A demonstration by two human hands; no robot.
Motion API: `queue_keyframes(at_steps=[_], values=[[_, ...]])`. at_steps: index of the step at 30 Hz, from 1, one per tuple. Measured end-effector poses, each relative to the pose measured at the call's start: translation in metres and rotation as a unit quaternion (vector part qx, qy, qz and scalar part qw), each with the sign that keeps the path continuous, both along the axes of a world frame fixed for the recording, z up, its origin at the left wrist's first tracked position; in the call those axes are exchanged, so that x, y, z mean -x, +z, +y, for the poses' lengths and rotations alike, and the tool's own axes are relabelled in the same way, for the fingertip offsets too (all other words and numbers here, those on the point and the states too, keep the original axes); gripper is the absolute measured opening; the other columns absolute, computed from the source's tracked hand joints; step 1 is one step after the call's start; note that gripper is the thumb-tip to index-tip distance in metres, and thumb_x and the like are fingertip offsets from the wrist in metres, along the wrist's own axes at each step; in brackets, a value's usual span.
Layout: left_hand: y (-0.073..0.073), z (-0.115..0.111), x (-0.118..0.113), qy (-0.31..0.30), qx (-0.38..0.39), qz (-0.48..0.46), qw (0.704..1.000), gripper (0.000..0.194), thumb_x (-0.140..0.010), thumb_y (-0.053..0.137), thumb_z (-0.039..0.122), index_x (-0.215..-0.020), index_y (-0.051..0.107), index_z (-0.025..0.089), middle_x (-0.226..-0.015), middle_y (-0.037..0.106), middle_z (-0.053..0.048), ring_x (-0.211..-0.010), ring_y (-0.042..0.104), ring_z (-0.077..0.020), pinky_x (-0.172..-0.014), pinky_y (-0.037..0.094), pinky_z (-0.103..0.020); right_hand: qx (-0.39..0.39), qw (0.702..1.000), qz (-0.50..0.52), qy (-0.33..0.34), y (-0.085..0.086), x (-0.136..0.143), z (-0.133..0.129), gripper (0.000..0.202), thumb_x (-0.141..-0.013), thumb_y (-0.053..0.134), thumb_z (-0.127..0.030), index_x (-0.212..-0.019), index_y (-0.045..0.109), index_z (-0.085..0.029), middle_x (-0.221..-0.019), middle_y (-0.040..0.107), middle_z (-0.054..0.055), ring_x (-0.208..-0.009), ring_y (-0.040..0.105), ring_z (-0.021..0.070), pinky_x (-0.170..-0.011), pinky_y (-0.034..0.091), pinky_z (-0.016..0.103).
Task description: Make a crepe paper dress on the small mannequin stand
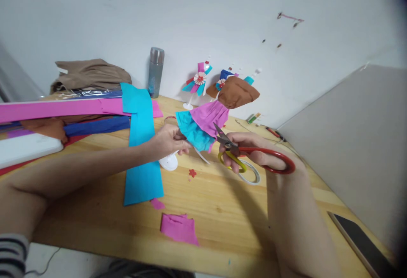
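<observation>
My left hand (170, 139) is closed around the lower end of a crepe paper figure (208, 121), which is tilted. Its layers are turquoise, pink and, at the far end, brown. A round white base (168, 162) shows just below that hand; I cannot tell if it belongs to the figure. My right hand (254, 139) grips scissors (227, 142) with one red and one yellow handle loop. Their blades are slightly apart, with the tips over or beside the pink layer's edge. On the table under the hands lie a small red flower (192, 173) and a tape roll (252, 176).
A turquoise paper strip (143, 176) crosses the table (219, 227). Pink scraps (179, 229) lie near the front edge. Folded coloured paper (63, 109) is stacked left, a bottle (155, 74) and paper figure (199, 79) stand by the wall, and a phone (359, 240) lies right.
</observation>
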State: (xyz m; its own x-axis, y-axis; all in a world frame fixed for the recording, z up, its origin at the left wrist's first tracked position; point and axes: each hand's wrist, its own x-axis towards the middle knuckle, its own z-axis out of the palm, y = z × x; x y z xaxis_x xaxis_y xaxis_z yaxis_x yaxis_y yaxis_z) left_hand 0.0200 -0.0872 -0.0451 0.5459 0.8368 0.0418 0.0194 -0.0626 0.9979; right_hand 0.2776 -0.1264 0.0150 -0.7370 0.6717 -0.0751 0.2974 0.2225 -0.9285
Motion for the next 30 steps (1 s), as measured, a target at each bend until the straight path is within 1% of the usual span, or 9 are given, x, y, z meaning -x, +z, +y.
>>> queue_keyframes(at_steps=[6,10,13,18,23,30], values=[[0.005,-0.003,0.000,0.006,-0.002,-0.005,1.000,0.020,-0.073,0.067,0.010,-0.056,0.059,0.012,-0.050,0.059,0.003,-0.046,0.052,-0.0049,-0.050,0.044,-0.016,-0.009,1.000,0.013,-0.011,-0.005,-0.004,0.001,0.062,-0.080,0.062,-0.068,-0.105,0.057,-0.012,-0.084,0.065,0.008,-0.061,0.061,0.0134,-0.057,0.046,0.027],[0.004,-0.003,0.001,0.001,-0.002,-0.002,1.000,0.017,-0.074,0.067,0.010,-0.058,0.061,0.011,-0.053,0.062,0.001,-0.047,0.053,-0.0054,-0.048,0.043,-0.016,-0.008,1.000,0.019,-0.007,-0.007,-0.006,0.002,0.060,-0.080,0.063,-0.068,-0.104,0.057,-0.013,-0.084,0.066,0.008,-0.062,0.060,0.0135,-0.057,0.047,0.027],[0.002,-0.003,0.001,-0.008,-0.008,-0.007,1.000,0.014,-0.073,0.067,0.010,-0.060,0.062,0.011,-0.054,0.063,0.001,-0.048,0.054,-0.0056,-0.050,0.044,-0.016,-0.013,1.000,0.014,-0.003,-0.005,-0.002,0.000,0.060,-0.080,0.062,-0.068,-0.102,0.057,-0.013,-0.083,0.065,0.007,-0.060,0.059,0.0131,-0.055,0.046,0.027],[0.003,-0.003,0.001,-0.010,-0.005,-0.020,1.000,0.016,-0.072,0.065,0.008,-0.057,0.061,0.011,-0.051,0.060,0.002,-0.047,0.052,-0.0051,-0.051,0.045,-0.016,-0.006,1.000,-0.008,-0.028,0.001,0.004,-0.004,0.064,-0.077,0.063,-0.072,-0.101,0.056,-0.014,-0.079,0.062,0.004,-0.056,0.056,0.0111,-0.053,0.043,0.027],[0.006,-0.004,0.000,-0.005,-0.003,-0.009,1.000,0.015,-0.072,0.065,0.009,-0.058,0.062,0.011,-0.053,0.062,0.001,-0.048,0.054,-0.0060,-0.051,0.045,-0.017,-0.007,0.998,-0.030,-0.050,0.005,0.009,-0.007,0.065,-0.073,0.065,-0.075,-0.096,0.057,-0.014,-0.077,0.062,0.004,-0.054,0.054,0.0107,-0.053,0.044,0.028],[0.006,-0.004,-0.001,0.007,-0.002,0.000,1.000,0.014,-0.072,0.064,0.007,-0.059,0.062,0.012,-0.052,0.062,0.002,-0.046,0.053,-0.0054,-0.049,0.045,-0.016,-0.005,0.998,-0.031,-0.046,0.007,0.011,-0.008,0.064,-0.074,0.064,-0.074,-0.098,0.059,-0.015,-0.077,0.061,0.004,-0.055,0.053,0.0105,-0.053,0.044,0.027]])
